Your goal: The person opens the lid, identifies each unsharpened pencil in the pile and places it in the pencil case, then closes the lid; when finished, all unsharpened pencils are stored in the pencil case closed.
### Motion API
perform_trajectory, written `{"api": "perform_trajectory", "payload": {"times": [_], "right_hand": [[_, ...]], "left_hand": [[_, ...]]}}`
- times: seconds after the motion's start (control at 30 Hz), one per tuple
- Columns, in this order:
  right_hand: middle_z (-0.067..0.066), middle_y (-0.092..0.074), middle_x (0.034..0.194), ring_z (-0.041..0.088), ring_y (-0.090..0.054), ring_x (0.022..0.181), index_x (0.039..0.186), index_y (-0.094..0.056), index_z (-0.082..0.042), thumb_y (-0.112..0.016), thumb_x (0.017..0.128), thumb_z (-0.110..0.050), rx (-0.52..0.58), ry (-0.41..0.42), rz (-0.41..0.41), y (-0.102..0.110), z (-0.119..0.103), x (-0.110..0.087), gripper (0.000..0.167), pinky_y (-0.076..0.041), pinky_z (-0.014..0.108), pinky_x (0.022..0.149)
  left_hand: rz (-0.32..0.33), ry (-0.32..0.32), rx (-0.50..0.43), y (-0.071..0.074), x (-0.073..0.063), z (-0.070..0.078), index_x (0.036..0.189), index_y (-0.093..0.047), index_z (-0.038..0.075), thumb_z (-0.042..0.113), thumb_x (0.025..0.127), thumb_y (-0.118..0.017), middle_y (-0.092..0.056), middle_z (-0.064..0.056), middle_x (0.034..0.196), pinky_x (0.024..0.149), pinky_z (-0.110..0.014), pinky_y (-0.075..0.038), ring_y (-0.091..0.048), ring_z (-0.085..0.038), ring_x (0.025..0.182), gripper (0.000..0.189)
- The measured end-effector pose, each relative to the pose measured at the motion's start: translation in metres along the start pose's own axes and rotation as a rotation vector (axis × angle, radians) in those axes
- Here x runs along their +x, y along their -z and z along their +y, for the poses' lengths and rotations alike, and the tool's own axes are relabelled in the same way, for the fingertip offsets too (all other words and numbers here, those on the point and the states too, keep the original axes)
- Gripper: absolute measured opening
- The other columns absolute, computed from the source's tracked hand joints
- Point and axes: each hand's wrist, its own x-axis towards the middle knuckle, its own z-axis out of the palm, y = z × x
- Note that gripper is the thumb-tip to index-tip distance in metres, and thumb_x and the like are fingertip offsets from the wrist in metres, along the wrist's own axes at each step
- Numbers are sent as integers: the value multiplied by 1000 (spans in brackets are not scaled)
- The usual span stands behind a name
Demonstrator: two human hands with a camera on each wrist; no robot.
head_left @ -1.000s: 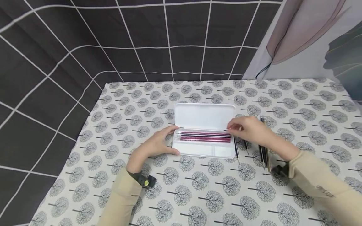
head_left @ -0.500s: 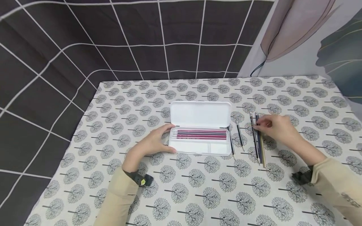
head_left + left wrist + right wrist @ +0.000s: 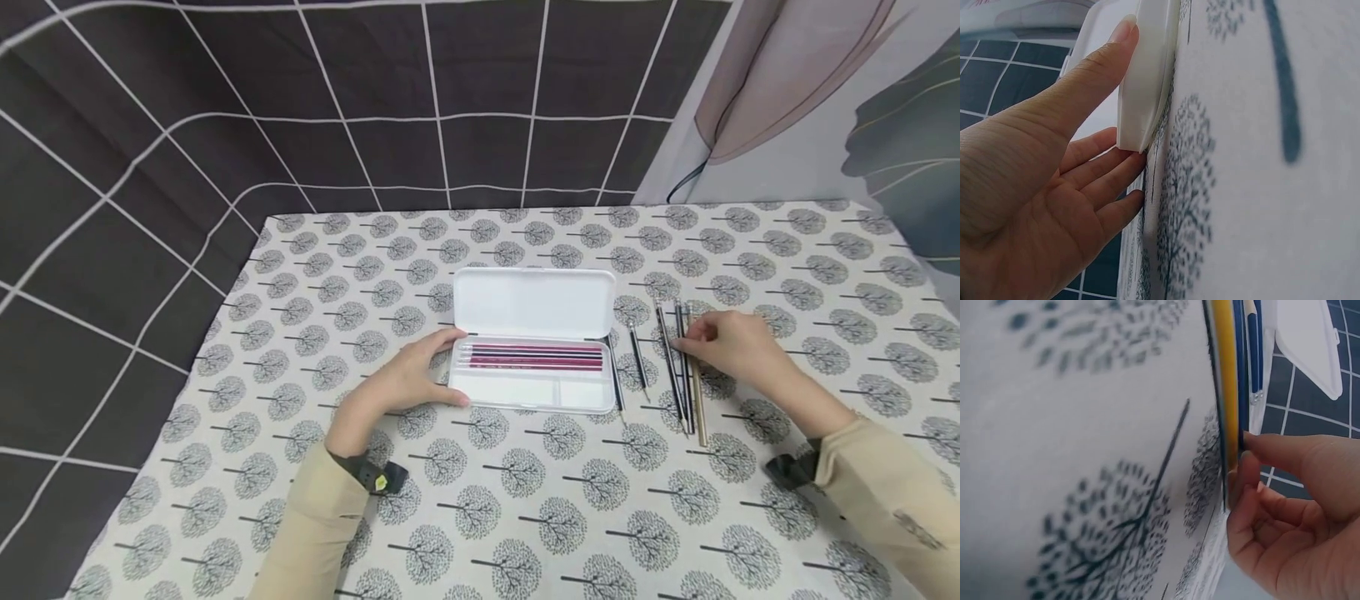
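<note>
A white pencil case (image 3: 534, 304) lies with its lid raised, and several maroon and black pencils (image 3: 536, 363) rest in its rear compartment. My left hand (image 3: 405, 375) touches the case's left end, thumb at the front corner and fingers at the hinge corner. In the left wrist view the left thumb lies extended along the case wall (image 3: 1147, 81). To the right of the case, my right hand (image 3: 738, 346) pinches a dark blue pencil (image 3: 686, 383) near its upper end with thumb and index finger. A gold-yellow pencil (image 3: 699, 400) lies right against it, under the fingertips.
Just left of the right hand lies a slanted black pencil (image 3: 670, 367). Nearer the case are a short dark pencil (image 3: 639, 362) and a black one (image 3: 617, 385) along its right edge. A tree-print cloth (image 3: 525, 517) covers the table; a dark checked curtain (image 3: 360, 83) hangs behind.
My right hand has moved right from the case's right end to the loose pencils. The slanted black pencil's upper end has shifted left, away from the dark blue one. My left hand stays put.
</note>
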Motion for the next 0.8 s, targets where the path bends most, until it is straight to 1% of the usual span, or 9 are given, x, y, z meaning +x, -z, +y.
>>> {"api": "perform_trajectory", "payload": {"times": [0.1, 0.17, 0.27, 0.33, 0.43, 0.57, 0.63, 0.73, 0.8], "right_hand": [[1, -59, 66, 17, -51, 58, 78, -60, -7, -59, 90, -38, -6, -14, -27, -1, -4, 3, 33, -44, 35, 62], [1, -59, 66, 17, -51, 58, 77, -61, -7, -57, 91, -39, -12, -18, -48, -2, -6, 5, 35, -45, 36, 62], [1, -58, 65, 17, -49, 57, 78, -61, -7, -55, 92, -38, -23, -26, -64, -3, -7, 6, 35, -43, 31, 57], [1, -54, 62, 16, -47, 54, 75, -60, -7, -54, 92, -37, -32, -29, -69, -2, -7, 7, 35, -40, 28, 53], [-1, -47, 56, 15, -41, 51, 67, -53, -9, -52, 93, -36, -27, -41, -79, 0, -9, 7, 37, -36, 27, 48], [-1, -40, 53, 15, -37, 48, 63, -44, -10, -45, 95, -37, 3, -34, -45, 8, -13, 6, 42, -35, 28, 47], [0, -43, 52, 17, -39, 48, 68, -47, -7, -42, 96, -36, 27, -18, -26, 14, -18, 7, 41, -35, 29, 47], [2, -51, 55, 18, -45, 50, 84, -54, -2, -39, 97, -32, 95, 19, 4, 22, -28, 8, 37, -37, 29, 49], [4, -56, 58, 18, -49, 50, 96, -57, -1, -40, 97, -30, 165, 42, 67, 26, -37, 7, 33, -38, 28, 46]], "left_hand": [[-1, 0, -1, 0, 0, 0, 141, -36, 20, 36, 60, -86, -37, -6, 147, 113, -47, -23, -29, -26, 137, 97], [-4, -1, 0, 0, 0, 1, 141, -36, 19, 36, 60, -86, -37, -6, 147, 113, -46, -23, -29, -25, 137, 97], [-8, -3, -2, 0, 0, 1, 141, -35, 19, 36, 60, -86, -36, -6, 148, 113, -46, -23, -29, -26, 137, 97], [-7, -4, -1, 0, 0, 2, 141, -35, 19, 36, 60, -86, -37, -6, 147, 113, -46, -23, -29, -25, 137, 97], [-5, -4, -4, 0, 0, 2, 141, -36, 19, 36, 60, -86, -37, -6, 147, 113, -46, -23, -30, -25, 137, 97], [-5, -1, -3, 0, 0, 2, 141, -36, 20, 37, 60, -86, -37, -5, 147, 113, -46, -23, -29, -25, 137, 97], [-4, -2, -1, 0, 1, 1, 141, -36, 20, 37, 60, -86, -37, -5, 147, 113, -46, -23, -30, -25, 137, 97], [-5, -6, 3, 0, 1, 1, 140, -37, 19, 36, 60, -86, -38, -6, 147, 113, -47, -24, -31, -26, 137, 96], [-8, -11, 4, 1, 0, 2, 140, -37, 18, 35, 60, -86, -39, -6, 146, 113, -46, -24, -32, -26, 136, 96]]}}
